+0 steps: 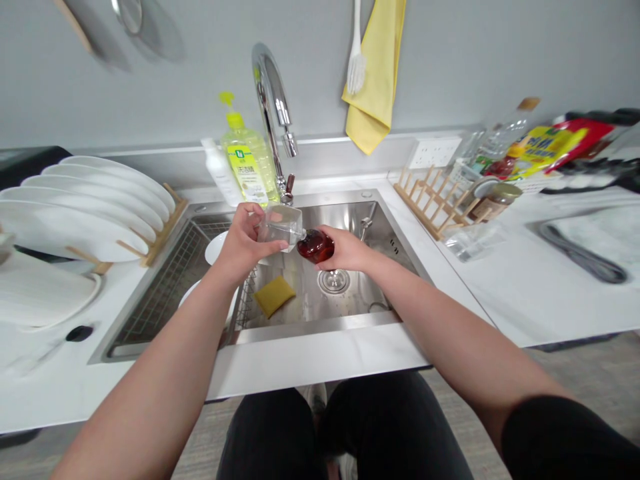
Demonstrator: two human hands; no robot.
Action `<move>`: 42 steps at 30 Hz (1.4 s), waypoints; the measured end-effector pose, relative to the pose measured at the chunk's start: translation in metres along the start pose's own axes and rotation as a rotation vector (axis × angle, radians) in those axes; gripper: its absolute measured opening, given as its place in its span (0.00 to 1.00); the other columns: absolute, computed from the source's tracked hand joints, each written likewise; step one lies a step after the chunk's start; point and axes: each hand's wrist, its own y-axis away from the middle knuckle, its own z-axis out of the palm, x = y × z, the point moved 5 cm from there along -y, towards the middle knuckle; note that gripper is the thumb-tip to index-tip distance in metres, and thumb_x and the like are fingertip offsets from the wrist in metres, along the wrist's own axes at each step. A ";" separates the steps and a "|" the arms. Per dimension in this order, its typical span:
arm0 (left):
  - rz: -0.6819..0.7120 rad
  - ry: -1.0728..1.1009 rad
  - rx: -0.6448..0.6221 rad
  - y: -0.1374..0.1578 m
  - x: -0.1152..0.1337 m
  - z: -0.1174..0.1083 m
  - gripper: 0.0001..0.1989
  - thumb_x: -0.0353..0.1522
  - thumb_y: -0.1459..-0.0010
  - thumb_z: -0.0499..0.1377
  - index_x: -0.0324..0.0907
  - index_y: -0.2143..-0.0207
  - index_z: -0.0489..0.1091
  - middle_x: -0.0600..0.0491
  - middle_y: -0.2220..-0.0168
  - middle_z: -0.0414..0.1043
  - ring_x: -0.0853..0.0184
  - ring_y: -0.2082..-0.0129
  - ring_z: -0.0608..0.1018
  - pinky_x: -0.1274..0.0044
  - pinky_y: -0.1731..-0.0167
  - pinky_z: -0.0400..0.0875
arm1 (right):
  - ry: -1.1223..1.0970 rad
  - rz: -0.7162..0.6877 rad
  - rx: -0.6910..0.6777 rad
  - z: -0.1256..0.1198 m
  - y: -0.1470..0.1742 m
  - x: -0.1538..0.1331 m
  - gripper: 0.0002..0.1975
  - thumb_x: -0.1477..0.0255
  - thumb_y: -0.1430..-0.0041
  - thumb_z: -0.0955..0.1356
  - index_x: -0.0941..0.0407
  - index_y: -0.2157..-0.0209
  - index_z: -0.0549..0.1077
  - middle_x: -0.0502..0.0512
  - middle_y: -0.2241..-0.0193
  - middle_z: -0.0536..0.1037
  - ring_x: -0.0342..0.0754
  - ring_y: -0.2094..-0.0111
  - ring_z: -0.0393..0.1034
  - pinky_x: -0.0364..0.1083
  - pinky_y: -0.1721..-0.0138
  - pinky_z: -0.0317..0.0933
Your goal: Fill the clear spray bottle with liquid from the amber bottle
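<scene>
Now, left hand: I see fingers pinching a clear, squarish container.
Right hand: fingers gripping a glossy, rounded dark-red bottle.
Sink: shiny steel.

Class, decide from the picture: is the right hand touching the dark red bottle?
Touching: the head view shows the right hand closed on the dark red bottle, with no gap.

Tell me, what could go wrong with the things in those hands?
Two things, maybe. The dark red bottle could slip from the right grip and drop, since it is held up over the metal sink. And the clear container in the left grip is so close to the dark red bottle that they might bump.
</scene>
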 end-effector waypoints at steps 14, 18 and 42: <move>-0.013 -0.039 0.001 -0.001 0.036 0.004 0.43 0.30 0.61 0.88 0.51 0.50 0.64 0.52 0.49 0.85 0.68 0.67 0.84 0.77 0.70 0.80 | -0.032 -0.069 0.054 -0.002 0.006 -0.013 0.44 0.62 0.53 0.87 0.46 0.34 0.78 0.54 0.41 0.88 0.64 0.42 0.85 0.59 0.36 0.76; -0.018 -0.104 -0.015 -0.004 0.056 0.008 0.42 0.27 0.62 0.86 0.50 0.52 0.64 0.53 0.50 0.85 0.71 0.69 0.80 0.79 0.72 0.76 | -0.067 -0.109 0.077 -0.004 0.009 -0.021 0.44 0.60 0.53 0.87 0.46 0.35 0.78 0.55 0.41 0.88 0.63 0.41 0.85 0.60 0.35 0.76; -0.008 -0.263 -0.093 -0.013 0.122 0.034 0.40 0.29 0.61 0.87 0.48 0.53 0.66 0.53 0.53 0.85 0.75 0.73 0.73 0.82 0.76 0.66 | -0.122 -0.164 0.154 -0.012 0.021 -0.044 0.43 0.59 0.52 0.88 0.46 0.35 0.79 0.57 0.42 0.89 0.67 0.39 0.84 0.65 0.36 0.76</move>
